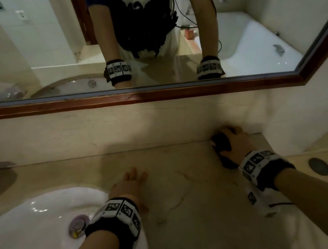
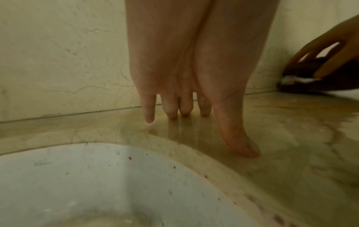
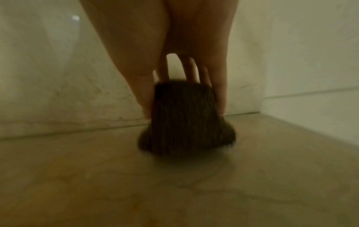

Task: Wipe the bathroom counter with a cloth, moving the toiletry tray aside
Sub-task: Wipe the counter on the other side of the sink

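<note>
Dim, yellowish light is falling from above; the sink (image 1: pixel 43 213) is glaring, the cloth (image 3: pixel 184 119) is smearing with motion blur, and the mirror frame (image 1: pixel 153 95) is bowing.

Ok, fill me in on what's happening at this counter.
A person is wiping the marble counter. Their right hand presses a dark cloth against the back corner, near the wall below the mirror. The left hand rests flat on the counter beside the white sink, fingers straight, holding nothing. No toiletry tray shows in these views.
</note>
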